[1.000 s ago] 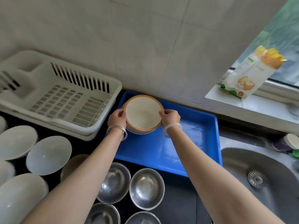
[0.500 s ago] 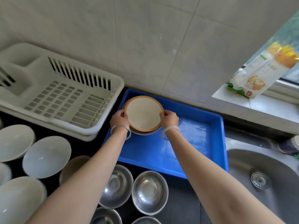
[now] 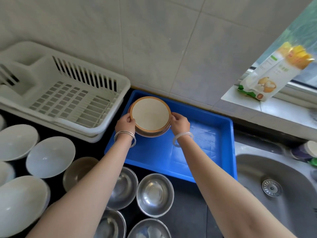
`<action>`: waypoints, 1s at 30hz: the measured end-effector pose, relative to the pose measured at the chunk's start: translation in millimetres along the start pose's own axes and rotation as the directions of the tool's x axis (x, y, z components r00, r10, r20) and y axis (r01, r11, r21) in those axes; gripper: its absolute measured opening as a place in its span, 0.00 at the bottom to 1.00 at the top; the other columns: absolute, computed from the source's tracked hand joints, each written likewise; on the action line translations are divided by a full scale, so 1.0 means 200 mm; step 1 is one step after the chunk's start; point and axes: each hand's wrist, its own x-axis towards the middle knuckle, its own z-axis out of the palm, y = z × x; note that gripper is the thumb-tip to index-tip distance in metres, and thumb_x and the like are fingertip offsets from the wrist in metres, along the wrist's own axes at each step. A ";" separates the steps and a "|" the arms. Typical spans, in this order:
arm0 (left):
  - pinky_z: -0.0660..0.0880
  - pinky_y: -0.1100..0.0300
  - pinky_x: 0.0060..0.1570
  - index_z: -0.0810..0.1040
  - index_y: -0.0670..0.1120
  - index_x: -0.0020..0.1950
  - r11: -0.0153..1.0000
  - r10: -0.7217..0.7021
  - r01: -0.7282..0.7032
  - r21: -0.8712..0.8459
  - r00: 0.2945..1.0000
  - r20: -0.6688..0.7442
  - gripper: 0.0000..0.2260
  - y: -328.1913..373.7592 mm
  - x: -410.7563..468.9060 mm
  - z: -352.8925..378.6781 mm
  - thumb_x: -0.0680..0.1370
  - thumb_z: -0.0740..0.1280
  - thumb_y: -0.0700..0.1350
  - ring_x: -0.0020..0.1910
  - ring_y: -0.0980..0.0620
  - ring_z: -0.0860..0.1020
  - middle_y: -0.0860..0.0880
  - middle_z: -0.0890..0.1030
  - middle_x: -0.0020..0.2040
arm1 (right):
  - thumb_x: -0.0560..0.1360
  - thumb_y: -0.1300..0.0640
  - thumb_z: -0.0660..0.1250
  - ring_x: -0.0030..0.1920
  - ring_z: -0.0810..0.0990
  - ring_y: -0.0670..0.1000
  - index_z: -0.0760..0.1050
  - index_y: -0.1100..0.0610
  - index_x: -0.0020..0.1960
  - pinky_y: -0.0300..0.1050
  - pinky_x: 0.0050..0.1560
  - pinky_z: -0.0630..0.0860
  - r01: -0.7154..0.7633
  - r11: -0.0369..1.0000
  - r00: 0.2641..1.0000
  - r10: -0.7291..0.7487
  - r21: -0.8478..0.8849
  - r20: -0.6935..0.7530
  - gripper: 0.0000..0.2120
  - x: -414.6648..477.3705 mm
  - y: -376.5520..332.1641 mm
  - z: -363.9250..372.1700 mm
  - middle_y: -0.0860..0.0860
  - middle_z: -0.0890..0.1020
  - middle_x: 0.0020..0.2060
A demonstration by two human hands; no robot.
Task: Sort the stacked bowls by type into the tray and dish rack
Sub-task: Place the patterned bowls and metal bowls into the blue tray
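Over the blue tray [image 3: 207, 145], my left grip [image 3: 125, 124] and right grip [image 3: 180, 123] each clamp the tan bowl [image 3: 150, 115] by its rim.

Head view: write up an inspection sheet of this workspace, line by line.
Surface: dark countertop, crowded with bowls.
Job's things: round cream bowl with tan rim at the far-left corner of the blue plastic tray, contact unclear; white plastic dish rack, no bowls seen in it; shiny steel bowls and plain white bowls wait on the countertop.
Clutter: yellow-and-white food packet on the sill; lidded container beside the steel sink.
Grips: left hand and right hand each hold the cream bowl's rim.
Cables: nothing seen.
Surroundings: pale tiled wall, window.
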 end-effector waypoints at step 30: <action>0.72 0.64 0.46 0.82 0.47 0.48 0.857 -0.171 0.008 0.515 0.948 0.269 0.11 -0.66 -1.10 -0.23 0.72 0.66 0.34 0.47 0.53 0.80 0.49 0.85 0.47 | 0.73 0.66 0.63 0.34 0.82 0.49 0.80 0.59 0.36 0.39 0.36 0.81 -0.311 0.950 0.913 0.301 -0.007 0.275 0.10 -0.88 0.69 -0.19 0.55 0.82 0.37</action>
